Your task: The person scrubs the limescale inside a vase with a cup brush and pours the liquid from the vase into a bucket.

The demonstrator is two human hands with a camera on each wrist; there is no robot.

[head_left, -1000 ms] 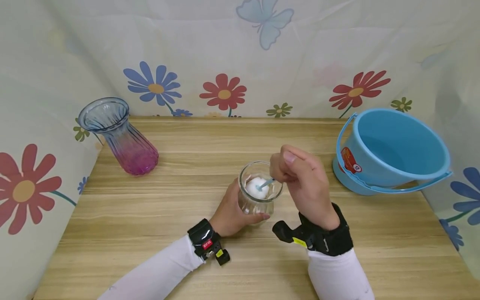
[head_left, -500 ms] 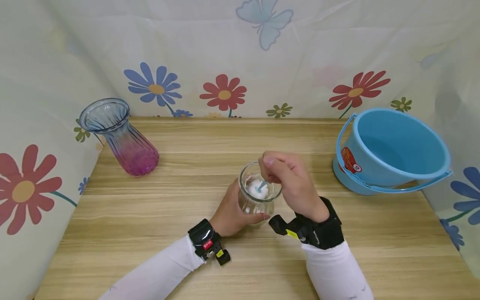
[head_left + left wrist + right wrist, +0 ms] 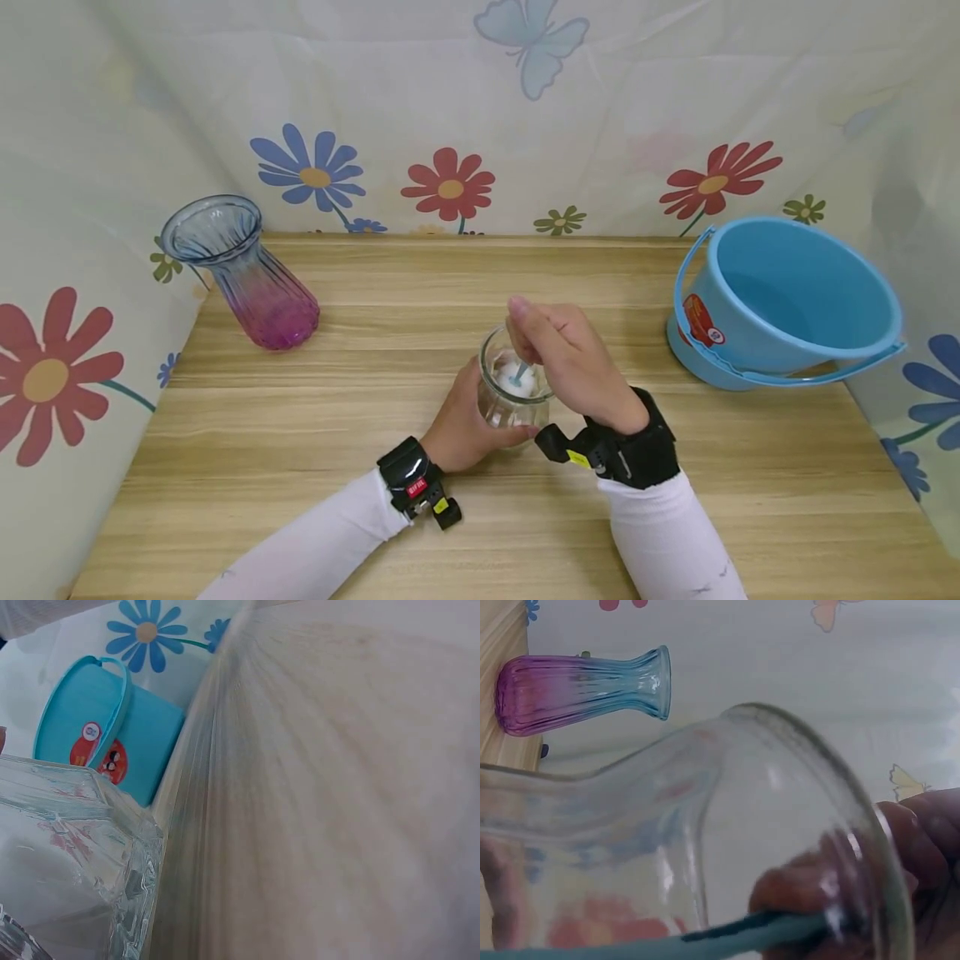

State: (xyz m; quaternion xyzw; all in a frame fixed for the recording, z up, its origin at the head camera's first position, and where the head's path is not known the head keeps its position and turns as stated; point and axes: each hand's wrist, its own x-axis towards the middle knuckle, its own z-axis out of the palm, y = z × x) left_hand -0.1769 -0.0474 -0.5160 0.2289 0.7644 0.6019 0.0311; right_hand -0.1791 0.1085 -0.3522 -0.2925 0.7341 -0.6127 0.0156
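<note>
Both hands (image 3: 517, 392) on glass jar (image 3: 504, 407)

Right hand (image 3: 566, 362) covers far rim of glass jar (image 3: 512, 400); brush handle (image 3: 521, 372) mostly hidden. Left wrist view crops jar, table (image 3: 337, 787) blurred.

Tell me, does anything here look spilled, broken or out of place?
Nothing stands out. The jar stands upright on the table, gripped by the left hand; the right hand holds a brush inside it. The vase and bucket look intact, nothing spilled.
</note>
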